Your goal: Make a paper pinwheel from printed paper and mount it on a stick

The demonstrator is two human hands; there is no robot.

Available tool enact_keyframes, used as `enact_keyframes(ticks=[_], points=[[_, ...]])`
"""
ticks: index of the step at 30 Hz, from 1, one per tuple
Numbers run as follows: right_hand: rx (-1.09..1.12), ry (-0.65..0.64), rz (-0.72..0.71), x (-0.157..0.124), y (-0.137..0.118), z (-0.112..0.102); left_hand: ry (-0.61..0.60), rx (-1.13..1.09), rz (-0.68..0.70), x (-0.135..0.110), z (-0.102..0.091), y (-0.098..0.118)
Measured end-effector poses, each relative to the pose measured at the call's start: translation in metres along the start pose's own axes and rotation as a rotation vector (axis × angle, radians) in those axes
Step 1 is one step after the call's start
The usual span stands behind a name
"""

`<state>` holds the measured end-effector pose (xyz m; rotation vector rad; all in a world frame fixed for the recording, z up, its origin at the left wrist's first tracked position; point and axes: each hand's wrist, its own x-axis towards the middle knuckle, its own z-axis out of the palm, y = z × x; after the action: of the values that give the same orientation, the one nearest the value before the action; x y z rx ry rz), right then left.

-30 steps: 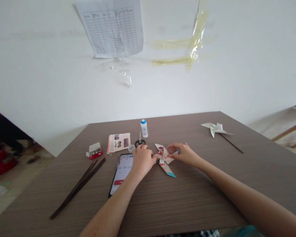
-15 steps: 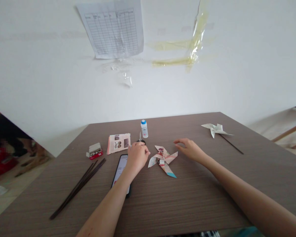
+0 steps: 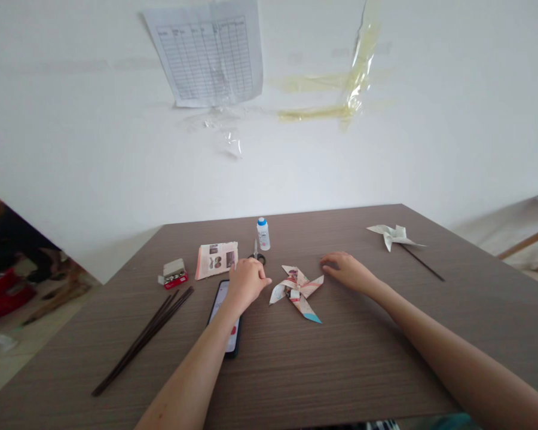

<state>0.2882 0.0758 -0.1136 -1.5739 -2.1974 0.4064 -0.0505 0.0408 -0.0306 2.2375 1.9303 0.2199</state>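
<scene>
Fingers [image 3: 334, 260] of both hands are lying loosely curled, pinching nothing, on the table [image 3: 367, 364]. The paper pinwheel [image 3: 296, 291] is sitting untouched between them, with the left hand [image 3: 246, 285] just beside it, the right hand [image 3: 347, 270] near it, and scissors [image 3: 256, 258] behind it.

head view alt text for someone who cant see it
The left hand and right hand are at either side of a folded paper pinwheel on a brown table, the left over a smartphone. Scissors, a blue-capped bottle, printed paper, dark sticks and a white paper pinwheel lie nearby.
</scene>
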Motion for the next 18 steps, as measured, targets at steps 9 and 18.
enact_keyframes(ticks=[9,18], points=[[-0.003,-0.003,-0.022,0.000,0.000,0.000,-0.007,-0.054,-0.001,0.001,0.003,-0.002],[0.022,0.006,-0.018,-0.002,-0.004,-0.002,0.010,-0.057,0.096,0.006,0.004,-0.011]])
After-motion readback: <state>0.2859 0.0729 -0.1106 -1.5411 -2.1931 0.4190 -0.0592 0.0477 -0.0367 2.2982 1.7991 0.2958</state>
